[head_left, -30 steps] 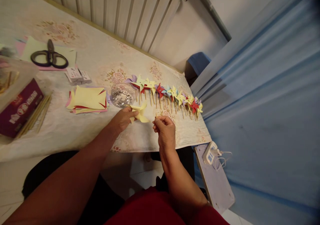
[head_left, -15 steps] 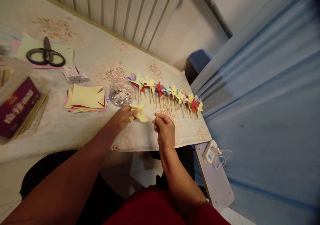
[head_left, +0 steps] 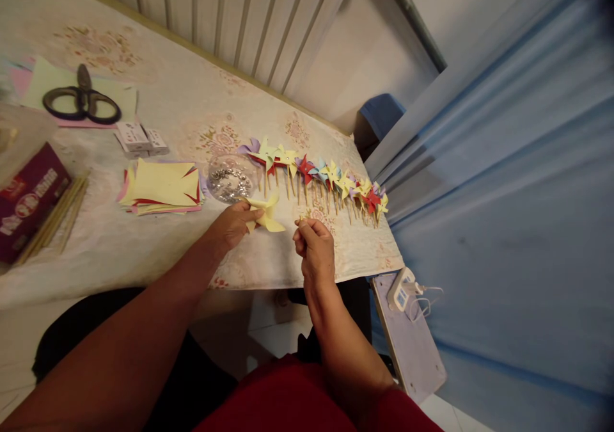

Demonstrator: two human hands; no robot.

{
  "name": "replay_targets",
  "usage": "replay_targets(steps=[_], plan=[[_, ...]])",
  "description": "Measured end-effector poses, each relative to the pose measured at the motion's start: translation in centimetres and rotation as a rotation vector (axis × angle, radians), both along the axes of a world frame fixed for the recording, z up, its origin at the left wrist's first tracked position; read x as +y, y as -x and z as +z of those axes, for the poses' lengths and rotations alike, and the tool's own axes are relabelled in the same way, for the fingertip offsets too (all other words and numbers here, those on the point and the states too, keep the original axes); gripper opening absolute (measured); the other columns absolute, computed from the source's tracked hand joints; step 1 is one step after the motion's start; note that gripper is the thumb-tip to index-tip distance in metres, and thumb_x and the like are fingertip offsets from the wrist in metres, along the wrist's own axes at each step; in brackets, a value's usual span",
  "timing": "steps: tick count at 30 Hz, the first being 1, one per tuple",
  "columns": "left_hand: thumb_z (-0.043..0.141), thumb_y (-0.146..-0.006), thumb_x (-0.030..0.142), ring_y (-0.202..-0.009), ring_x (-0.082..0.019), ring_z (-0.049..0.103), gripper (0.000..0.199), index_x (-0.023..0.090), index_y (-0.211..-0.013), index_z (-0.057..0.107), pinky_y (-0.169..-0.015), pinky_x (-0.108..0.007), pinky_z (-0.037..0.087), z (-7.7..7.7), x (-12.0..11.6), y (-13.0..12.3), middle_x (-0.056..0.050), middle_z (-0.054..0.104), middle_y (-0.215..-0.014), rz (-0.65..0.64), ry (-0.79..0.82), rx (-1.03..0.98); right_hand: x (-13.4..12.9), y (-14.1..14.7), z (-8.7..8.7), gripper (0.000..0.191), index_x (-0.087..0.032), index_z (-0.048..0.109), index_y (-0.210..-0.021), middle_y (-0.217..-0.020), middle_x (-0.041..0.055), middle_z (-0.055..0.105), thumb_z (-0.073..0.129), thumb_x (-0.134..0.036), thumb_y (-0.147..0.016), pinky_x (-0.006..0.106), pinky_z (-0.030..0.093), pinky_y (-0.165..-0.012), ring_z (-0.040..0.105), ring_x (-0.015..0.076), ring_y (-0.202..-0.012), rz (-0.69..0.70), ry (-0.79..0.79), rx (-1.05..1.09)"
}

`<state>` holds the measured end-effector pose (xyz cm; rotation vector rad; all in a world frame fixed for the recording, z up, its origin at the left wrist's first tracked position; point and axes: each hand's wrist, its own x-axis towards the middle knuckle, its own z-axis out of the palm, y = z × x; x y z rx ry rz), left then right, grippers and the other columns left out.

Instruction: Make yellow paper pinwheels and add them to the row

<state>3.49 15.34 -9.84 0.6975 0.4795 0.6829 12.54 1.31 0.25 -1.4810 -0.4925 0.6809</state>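
Yellow paper pinwheel, held over the flowered tablecloth, and the left hand has thumb and fingers clamped on it! Squeeze too hard and those thin vanes could crease. Just across the gap, the right hand pinches a slim piece, mostly hidden; a loose fingertip might drop it. Close behind, 1 clear bowl of shiny bits: a stray knuckle could tip it.

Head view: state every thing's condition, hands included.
Left hand: closed on yellow pinwheel
Yellow pinwheel: folded
Right hand: pinched, apparently on something small
Scissors: lying on paper, apparently closed
Clear dish: holding metal pieces
Pinwheels: on sticks, in a row
Paper stack: corners slit
Power strip: plug inserted
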Motion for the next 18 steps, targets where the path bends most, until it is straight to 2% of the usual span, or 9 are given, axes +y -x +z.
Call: replay_targets(steps=[7, 18], plan=[[0.082, -0.066, 0.016, -0.061, -0.012, 0.061, 0.023, 0.012, -0.085, 0.070, -0.057, -0.022, 0.046, 0.28, 0.13, -0.11, -0.003, 0.069, -0.073, 0.008, -0.004, 0.008, 0.02, -0.02, -0.18, 0.021, -0.018, 0.066, -0.084, -0.055, -0.0061, 0.057, 0.067, -0.032, -0.069, 0.021, 0.014, -0.041, 0.029, 0.0043, -0.039, 0.018, -0.020, 0.031], [0.082, -0.067, 0.018, -0.060, -0.011, 0.058, 0.021, 0.015, -0.083, 0.068, -0.057, -0.022, 0.044, 0.63, 0.19, -0.01, -0.002, 0.068, -0.073, -0.009, -0.024, 0.025, 0.17, 0.13, -0.09, 0.019, -0.020, 0.064, -0.087, -0.052, -0.0097, 0.048, 0.066, -0.032, -0.073, 0.020, 0.012, -0.039, 0.023, 0.0029, -0.037, 0.034, 0.001, 0.055]])
